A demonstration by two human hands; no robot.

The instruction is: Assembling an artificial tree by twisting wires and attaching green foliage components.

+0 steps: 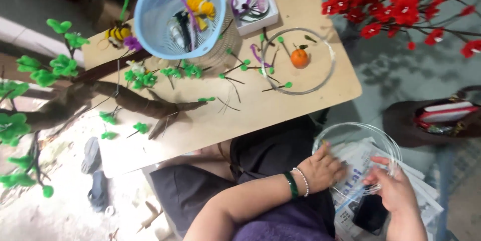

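Printed newspaper sheets (358, 163) lie under the hands at lower right; a dark-screened phone (370, 213) rests on them.

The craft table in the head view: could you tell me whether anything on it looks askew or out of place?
Yes: the blue basket sits tilted, its rim facing the camera, and green-tipped stems lie scattered loose around it.

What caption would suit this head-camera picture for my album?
Both hands, left and right, grip a clear round lid over newspapers beside a craft table.
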